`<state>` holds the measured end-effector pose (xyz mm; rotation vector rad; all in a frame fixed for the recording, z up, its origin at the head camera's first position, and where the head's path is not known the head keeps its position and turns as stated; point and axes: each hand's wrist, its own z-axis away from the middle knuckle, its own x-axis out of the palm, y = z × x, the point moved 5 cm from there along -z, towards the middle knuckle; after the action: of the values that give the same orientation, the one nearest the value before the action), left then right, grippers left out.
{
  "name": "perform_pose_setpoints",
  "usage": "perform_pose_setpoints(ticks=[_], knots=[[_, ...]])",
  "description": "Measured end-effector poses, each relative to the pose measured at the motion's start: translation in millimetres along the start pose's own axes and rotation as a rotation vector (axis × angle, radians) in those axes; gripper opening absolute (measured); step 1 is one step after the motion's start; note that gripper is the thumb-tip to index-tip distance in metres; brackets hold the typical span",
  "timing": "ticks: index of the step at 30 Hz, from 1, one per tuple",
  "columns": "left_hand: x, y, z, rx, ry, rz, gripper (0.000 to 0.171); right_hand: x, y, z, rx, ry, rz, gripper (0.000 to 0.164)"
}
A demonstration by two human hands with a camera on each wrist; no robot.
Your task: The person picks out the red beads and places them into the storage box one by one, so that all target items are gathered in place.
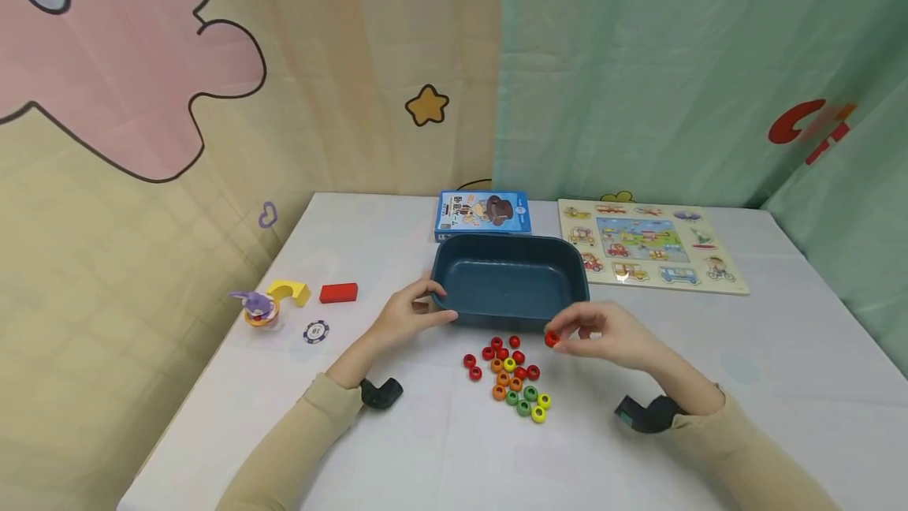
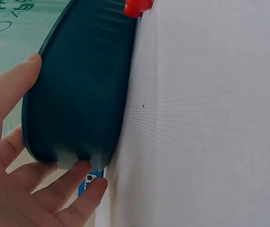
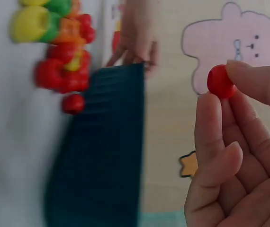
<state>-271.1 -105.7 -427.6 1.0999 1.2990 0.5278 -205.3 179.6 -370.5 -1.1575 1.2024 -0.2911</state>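
Nearest, two beige sleeves (image 1: 287, 448) reach in over the white table (image 1: 426, 456), and between them the small loose beads lie in a loose cluster: yellow beads (image 1: 538, 414) and green beads (image 1: 523, 408) at the near end, then orange beads (image 1: 500, 392), with red beads (image 1: 475, 373) mostly at the far side. Just right of the cluster, the right hand (image 1: 599, 330) pinches one red bead (image 1: 552, 339) between thumb and forefinger, seemingly raised off the table. That bead sits near the right front corner of a dark teal bin (image 1: 511, 322), so the bin's opening lies beyond it and to its left, over the front rim; the bin's long axis runs left to right. The right hand is the nearer one to the cluster's right edge, while the left hand (image 1: 407, 311) holds the bin's opposite front corner, thumb at the front, fingers by the end wall. Between bead and front rim nothing stands in the way. Off to the left are a poker chip (image 1: 316, 331), a purple figure (image 1: 259, 306), a red block (image 1: 338, 292) and a yellow arch block (image 1: 291, 290); behind the bin lie a blue box (image 1: 483, 213) and, rightward, a picture puzzle board (image 1: 723, 282).
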Motion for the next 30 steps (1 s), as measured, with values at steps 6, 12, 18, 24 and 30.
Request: perform_pose_setpoints(ticks=[6, 12, 18, 24, 30], knots=[[-5.0, 9.9, 1.1, -0.013, -0.023, 0.038, 0.044, -29, -60, -52, -0.106, 0.058, 0.036, 0.023], [-9.6, 32.9, 9.8, -0.061, -0.061, 0.052, 0.060, -24, -42, -127, -0.092, 0.021, 0.093, 0.026], [-8.4, 33.3, 12.0, -0.075, -0.057, 0.058, 0.063, 1, -5, -176, -0.046, -0.132, 0.157, 0.020], [-6.8, 31.9, 13.9, -0.078, -0.041, 0.066, 0.061, 20, 27, -198, 0.035, -0.196, 0.214, 0.019], [-7.2, 31.7, 12.2, -0.073, -0.025, 0.060, 0.058, 36, 43, -208, 0.049, -0.242, 0.320, 0.018]])
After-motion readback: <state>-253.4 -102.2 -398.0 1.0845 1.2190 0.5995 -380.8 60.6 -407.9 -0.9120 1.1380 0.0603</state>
